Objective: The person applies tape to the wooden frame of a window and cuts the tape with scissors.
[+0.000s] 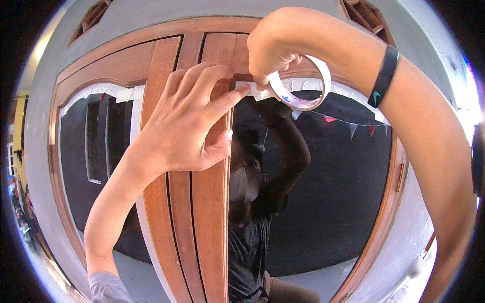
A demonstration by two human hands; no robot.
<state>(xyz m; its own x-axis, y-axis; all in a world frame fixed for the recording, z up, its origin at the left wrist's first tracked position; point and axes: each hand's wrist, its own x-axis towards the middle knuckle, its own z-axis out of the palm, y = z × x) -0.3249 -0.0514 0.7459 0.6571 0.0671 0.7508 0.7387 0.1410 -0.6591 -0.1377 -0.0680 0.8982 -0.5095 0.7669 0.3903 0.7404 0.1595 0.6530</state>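
My right hand (271, 53), bent at the wrist, grips a roll of white masking tape (326, 81) near the top of the right glass pane (337, 181). A short strip of tape (248, 89) lies at that pane's upper left corner, beside the roll. One fingertip of my left hand (193, 113) touches this strip. The other fingers are spread over the wooden window frame (212, 212), and the thumb lies by the pane's left edge. Overlapping tape pieces (343, 87) follow the curved top edge of the right pane. My right palm is hidden from view.
The left glass pane (113, 212) has tape (110, 90) along its curved top and right side. Brass hinge (400, 178) sits on the right frame edge. Grey wall (41, 151) surrounds the frame. The dark glass reflects a person and bunting.
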